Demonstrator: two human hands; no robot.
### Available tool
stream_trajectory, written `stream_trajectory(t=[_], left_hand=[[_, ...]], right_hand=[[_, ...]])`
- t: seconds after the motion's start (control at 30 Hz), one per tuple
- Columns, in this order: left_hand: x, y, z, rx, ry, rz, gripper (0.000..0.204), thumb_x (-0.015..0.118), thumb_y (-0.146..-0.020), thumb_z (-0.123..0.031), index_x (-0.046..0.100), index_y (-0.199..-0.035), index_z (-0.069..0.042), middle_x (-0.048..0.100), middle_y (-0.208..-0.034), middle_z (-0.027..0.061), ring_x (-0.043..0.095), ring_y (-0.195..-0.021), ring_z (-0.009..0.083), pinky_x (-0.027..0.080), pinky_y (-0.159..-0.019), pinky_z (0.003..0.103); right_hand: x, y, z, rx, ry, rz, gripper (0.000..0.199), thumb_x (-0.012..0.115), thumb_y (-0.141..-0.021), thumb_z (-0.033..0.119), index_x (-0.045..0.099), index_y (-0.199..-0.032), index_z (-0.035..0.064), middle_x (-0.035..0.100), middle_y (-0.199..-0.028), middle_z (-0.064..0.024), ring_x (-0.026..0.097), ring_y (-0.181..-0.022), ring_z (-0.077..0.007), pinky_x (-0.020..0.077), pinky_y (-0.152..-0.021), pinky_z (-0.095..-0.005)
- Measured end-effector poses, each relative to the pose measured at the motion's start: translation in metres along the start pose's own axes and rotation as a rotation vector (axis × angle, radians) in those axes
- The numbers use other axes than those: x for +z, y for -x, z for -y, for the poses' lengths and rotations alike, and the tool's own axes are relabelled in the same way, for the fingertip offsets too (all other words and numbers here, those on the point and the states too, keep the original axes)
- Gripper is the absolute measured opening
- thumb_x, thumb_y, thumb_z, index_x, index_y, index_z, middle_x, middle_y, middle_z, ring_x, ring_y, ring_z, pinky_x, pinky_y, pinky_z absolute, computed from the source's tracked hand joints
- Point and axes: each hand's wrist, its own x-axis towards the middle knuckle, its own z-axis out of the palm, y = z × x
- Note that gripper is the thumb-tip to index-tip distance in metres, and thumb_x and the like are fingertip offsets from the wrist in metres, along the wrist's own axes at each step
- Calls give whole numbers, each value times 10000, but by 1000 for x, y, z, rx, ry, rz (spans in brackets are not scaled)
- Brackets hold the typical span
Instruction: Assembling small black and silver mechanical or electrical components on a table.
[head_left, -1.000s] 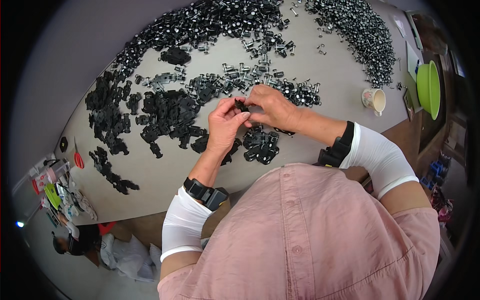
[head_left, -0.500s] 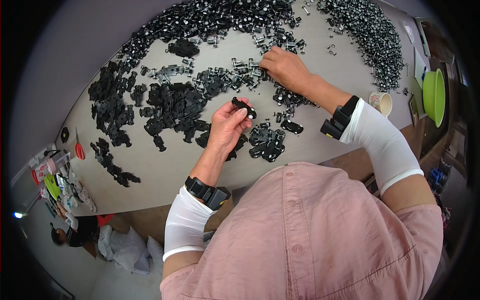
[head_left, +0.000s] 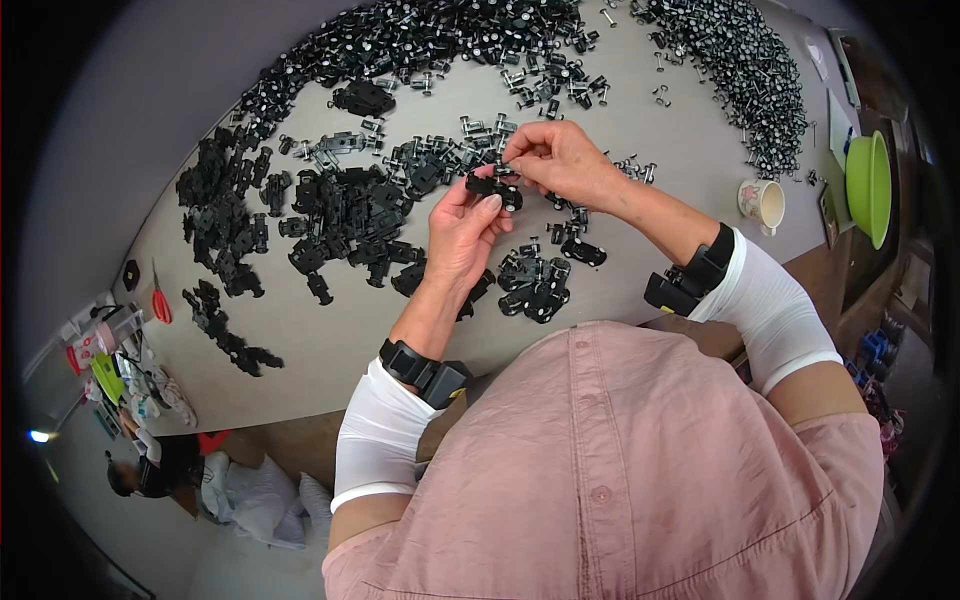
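My left hand point(head_left: 460, 240) is closed round a small black toy car point(head_left: 490, 187), which shows pale wheels and is pinched between thumb and fingers. Right beside the car, my right hand point(head_left: 568, 168) pinches a small wheel-and-axle piece point(head_left: 503, 170), partly hidden by the fingertips. Loose wheel-and-axle pieces point(head_left: 478, 150) lie just beyond both hands. Below the hands, a cluster of black toy cars point(head_left: 533, 285) lies on the table, with one more car point(head_left: 583, 252) to its right.
Black plastic chassis parts point(head_left: 350, 215) are heaped at the left. Piles of wheel parts point(head_left: 400, 40) and axles point(head_left: 750, 80) line the far side. Red-handled scissors point(head_left: 160, 300), a mug point(head_left: 762, 205) and a green basin point(head_left: 868, 190) stand around. Another person point(head_left: 150, 465) is at lower left.
My right hand has come from the wheel-piece pile toward me, bringing a small piece to the toy car. My left hand has shifted slightly right, still holding the car.
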Motion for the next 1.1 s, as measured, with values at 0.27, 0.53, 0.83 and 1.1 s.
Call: stream_trajectory(t=[0.27,0.53,0.83,1.1], left_hand=[[0,-4,3,-15,61,37,368,614,-855,-13,510,-1209,-10,600,-984,76,603,-773,154,530,-638,277],[9,-3,-1,88,22,25,520,584,-834,82,425,-1323,8,585,-926,70,580,-750,133,520,-653,262],[8,-3,1,149,-222,7,572,601,-808,97,416,-1341,4,609,-901,87,615,-719,135,523,-699,237],[26,3,-5,163,-133,37,406,557,-874,19,458,-1267,36,627,-988,112,641,-835,169,563,-771,300]], right_hand=[[-3,7,-9,-574,519,-164,160,692,-749,-1,669,-906,-23,622,-810,-54,599,-722,-99,492,-607,-225],[16,17,3,-503,388,-238,168,683,-728,-20,674,-896,-23,629,-809,-90,605,-664,-139,490,-584,-229],[17,16,6,-592,544,-205,130,680,-692,23,664,-805,-40,627,-766,-165,630,-650,-291,521,-587,-337],[13,12,3,-730,594,-164,164,701,-678,-14,644,-832,-22,580,-755,-105,593,-696,-251,489,-594,-323]])
